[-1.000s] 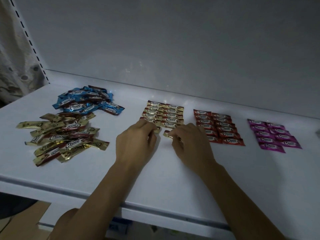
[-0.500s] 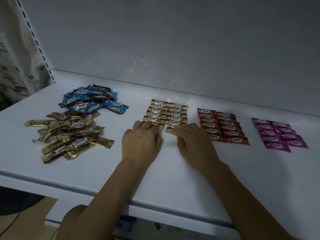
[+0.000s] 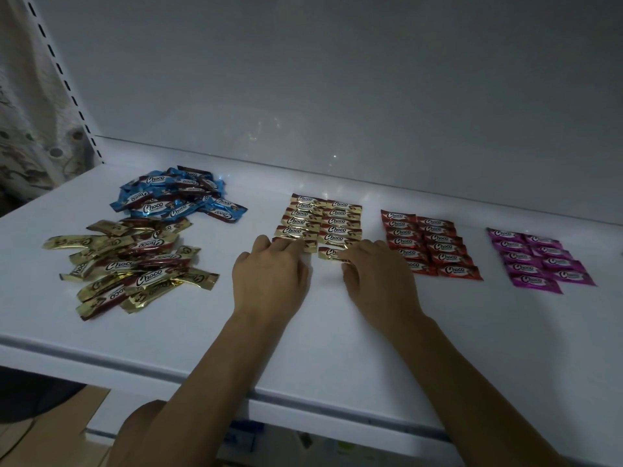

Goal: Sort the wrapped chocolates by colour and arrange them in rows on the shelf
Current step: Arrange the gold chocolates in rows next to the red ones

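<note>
Left hand lies flat, fingers pressing the front-left cream chocolate on the shelf; right hand pinches the front-right cream chocolate, beside the red rows

Cream-gold wrappers with brown bands and white "Choco" lettering lie mid-way along the white shelf. To their right are red wrappers, and further right magenta wrappers, both with the same white lettering. To their left is a shiny gold-and-brown heap; left and further back, a blue-and-brown heap. Far to their left, a white upright bears black slots, beside a pale patterned curtain.
</note>
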The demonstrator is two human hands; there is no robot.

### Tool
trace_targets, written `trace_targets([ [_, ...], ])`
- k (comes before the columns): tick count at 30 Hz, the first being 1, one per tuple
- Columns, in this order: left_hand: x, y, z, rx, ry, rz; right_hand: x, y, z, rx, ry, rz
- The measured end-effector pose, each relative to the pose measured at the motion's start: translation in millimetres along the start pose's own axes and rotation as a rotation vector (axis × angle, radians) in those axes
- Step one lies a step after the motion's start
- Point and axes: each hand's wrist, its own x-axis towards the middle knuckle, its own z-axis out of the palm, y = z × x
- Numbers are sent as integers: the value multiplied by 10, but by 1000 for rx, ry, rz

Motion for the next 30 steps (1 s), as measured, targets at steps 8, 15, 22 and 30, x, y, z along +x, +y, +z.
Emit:
trace_targets([
  [8, 26, -14, 40, -32, -17, 4, -8, -37, -4, -102, 4, 5],
  [15, 25, -22, 59, -58, 7, 24, 3, -9, -6, 1, 28, 7],
  [22, 19, -4, -233, -1284, 65, -215, 47, -250, -179, 631, -34, 121],
  [30, 101, -24, -213, -1707, -139, -459, 98, -512, -127, 798, -118, 89],
])
